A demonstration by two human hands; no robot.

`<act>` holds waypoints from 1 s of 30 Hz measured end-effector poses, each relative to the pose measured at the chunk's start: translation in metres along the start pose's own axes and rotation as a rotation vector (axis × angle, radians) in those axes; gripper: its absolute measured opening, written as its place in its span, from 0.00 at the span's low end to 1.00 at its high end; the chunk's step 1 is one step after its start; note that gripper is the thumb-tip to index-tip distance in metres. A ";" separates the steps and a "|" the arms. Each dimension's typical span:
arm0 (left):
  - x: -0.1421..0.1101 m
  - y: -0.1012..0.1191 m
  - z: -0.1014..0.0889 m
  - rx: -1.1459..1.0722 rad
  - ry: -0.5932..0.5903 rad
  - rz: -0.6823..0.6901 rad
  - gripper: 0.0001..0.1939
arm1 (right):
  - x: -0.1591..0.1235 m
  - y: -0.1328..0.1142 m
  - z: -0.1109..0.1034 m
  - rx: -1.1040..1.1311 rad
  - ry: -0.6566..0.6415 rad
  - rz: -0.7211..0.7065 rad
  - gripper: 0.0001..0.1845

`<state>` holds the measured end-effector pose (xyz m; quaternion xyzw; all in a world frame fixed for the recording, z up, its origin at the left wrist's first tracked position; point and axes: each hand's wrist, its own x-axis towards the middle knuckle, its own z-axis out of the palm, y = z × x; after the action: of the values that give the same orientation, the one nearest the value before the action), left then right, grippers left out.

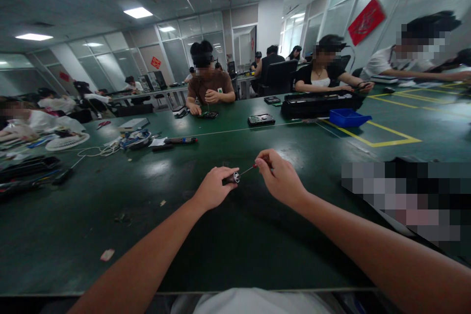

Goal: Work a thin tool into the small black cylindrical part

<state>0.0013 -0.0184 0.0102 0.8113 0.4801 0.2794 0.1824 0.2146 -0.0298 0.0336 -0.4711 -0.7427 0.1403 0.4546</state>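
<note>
Gripping a dark cylinder in my left hand, I have my thumb below it and my fingers curled over the top, my forearm coming up from seven o'clock. My right hand comes in from four o'clock, wrist bent, its fingers pinched around the handle of a screwdriver. The thin shaft slopes down to the cylinder's end; I cannot tell whether the tip is seated in anything.

The cylinder is short and stubby, with a pale ring around the end facing the screwdriver; my fingers cover much of its body. It sits in front of me, over the green table; whether it touches the top I cannot tell.

Taking the cylinder as the dial's centre, a pen-shaped tool with a red tip lies at ten o'clock, a tangle of cables beyond it. A hard drive lies at one, and a blue tray at two, just beside a long black case. At eight is a paper scrap. Across the table, near twelve, sits a co-worker in a brown shirt.
</note>
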 end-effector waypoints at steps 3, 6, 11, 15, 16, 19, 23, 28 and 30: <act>0.000 0.000 0.000 0.000 -0.011 0.011 0.24 | 0.000 0.001 0.000 0.001 -0.015 -0.003 0.07; 0.000 0.000 0.000 0.005 -0.009 0.012 0.24 | 0.000 0.001 0.000 -0.014 -0.015 -0.011 0.07; 0.000 -0.003 0.002 0.002 0.004 0.014 0.24 | 0.000 0.000 0.000 -0.038 -0.013 -0.019 0.07; 0.000 -0.006 0.003 -0.001 -0.003 0.029 0.24 | 0.000 -0.001 0.000 -0.044 -0.022 -0.032 0.07; 0.000 -0.006 0.003 0.001 -0.006 0.030 0.24 | 0.000 -0.001 0.000 -0.042 -0.030 -0.042 0.07; 0.001 -0.008 0.003 0.013 -0.019 0.037 0.25 | -0.001 0.000 0.001 -0.033 -0.057 -0.078 0.05; 0.001 -0.009 0.004 0.017 -0.021 0.037 0.25 | -0.002 0.000 0.001 -0.071 -0.053 -0.077 0.05; -0.001 -0.008 0.003 -0.044 -0.012 -0.012 0.25 | 0.001 0.002 0.000 -0.129 -0.044 -0.038 0.05; -0.001 -0.007 0.003 -0.101 0.021 -0.036 0.25 | 0.002 0.002 0.000 -0.136 -0.035 -0.022 0.05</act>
<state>-0.0019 -0.0157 0.0034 0.7892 0.4820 0.3083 0.2230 0.2158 -0.0275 0.0333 -0.4901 -0.7635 0.0924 0.4102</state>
